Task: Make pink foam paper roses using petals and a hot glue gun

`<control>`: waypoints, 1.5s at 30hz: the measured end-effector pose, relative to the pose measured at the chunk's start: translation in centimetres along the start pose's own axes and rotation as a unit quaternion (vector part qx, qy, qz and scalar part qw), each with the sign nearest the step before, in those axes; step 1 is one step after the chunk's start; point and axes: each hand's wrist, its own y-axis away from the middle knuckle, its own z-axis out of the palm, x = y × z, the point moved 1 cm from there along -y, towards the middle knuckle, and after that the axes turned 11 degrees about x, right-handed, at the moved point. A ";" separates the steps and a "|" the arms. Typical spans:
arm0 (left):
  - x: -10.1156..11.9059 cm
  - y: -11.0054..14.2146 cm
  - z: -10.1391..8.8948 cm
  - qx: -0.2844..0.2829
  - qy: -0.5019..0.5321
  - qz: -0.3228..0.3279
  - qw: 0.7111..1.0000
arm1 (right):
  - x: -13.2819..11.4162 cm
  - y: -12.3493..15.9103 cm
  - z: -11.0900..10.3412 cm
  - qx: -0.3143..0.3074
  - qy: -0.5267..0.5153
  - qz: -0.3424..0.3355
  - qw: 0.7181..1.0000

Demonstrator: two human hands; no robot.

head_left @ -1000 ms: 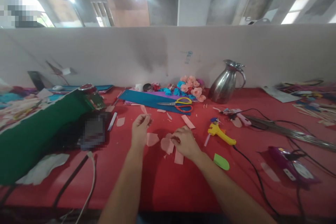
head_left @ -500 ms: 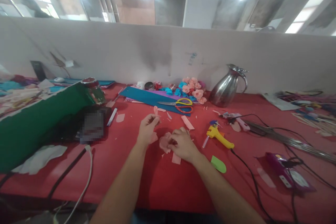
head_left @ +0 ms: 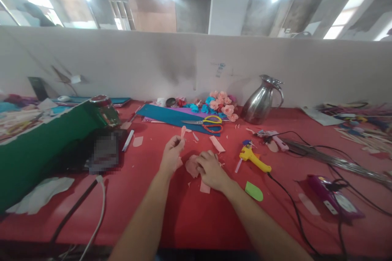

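Observation:
My left hand (head_left: pixel 171 154) is closed, pinching a small rolled piece of pink crepe paper (head_left: pixel 183 131) upright between thumb and fingers. To its right, my right hand (head_left: pixel 212 170) is bent over a pile of cut pink paper petals (head_left: pixel 191 166) on the red table. Its fingertips are pressed together at the edge of a petal; the hand partly covers the pile. A pink paper rectangle (head_left: pixel 205 187) lies just below the right hand, and a pink strip (head_left: pixel 217 144) lies above it. Scissors with yellow and red handles (head_left: pixel 211 120) rest on blue paper (head_left: pixel 167 117) farther back.
A yellow glue gun (head_left: pixel 255 160) with a black cord lies right of my hands, near a green paper piece (head_left: pixel 254 191). Behind stand pink paper roses (head_left: pixel 227 109) and a steel jug (head_left: pixel 260 102). A green box (head_left: pixel 45 155) and a dark device (head_left: pixel 105 151) occupy the left.
My right hand's fingers have shifted slightly over the petals. The left hand still holds the rolled pink paper, almost unmoved. The whole view has shifted a little.

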 end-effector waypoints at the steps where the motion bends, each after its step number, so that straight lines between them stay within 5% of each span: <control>1: 0.0 0.0 0.0 -0.004 -0.005 -0.002 1.000 | 0.1 -0.1 0.0 0.016 -0.003 0.016 1.000; 5: 0.2 0.2 0.2 -0.005 -0.017 -0.013 1.000 | 0.4 -0.4 -0.1 0.050 -0.026 0.044 0.997; 11: 0.7 0.7 0.6 0.015 -0.029 -0.008 0.999 | -0.1 0.1 0.1 -0.011 0.011 -0.029 0.999; 18: 1.1 0.9 0.7 0.026 -0.069 -0.032 0.997 | 0.2 -0.3 0.1 0.050 -0.018 0.045 0.998; 24: 1.6 1.0 1.1 0.053 -0.067 -0.039 0.996 | -0.3 0.0 0.4 -0.004 0.018 -0.012 1.000; 30: 1.0 0.8 0.9 0.049 -0.061 -0.058 0.995 | 0.1 -0.2 0.4 0.066 -0.021 0.058 0.996; 36: 0.6 0.5 0.8 0.050 -0.056 -0.050 0.996 | -0.5 0.0 0.1 0.016 0.002 -0.026 1.000; 45: 0.8 1.1 0.9 0.016 -0.061 -0.084 0.995 | 0.4 -0.7 0.5 0.147 -0.121 0.084 0.978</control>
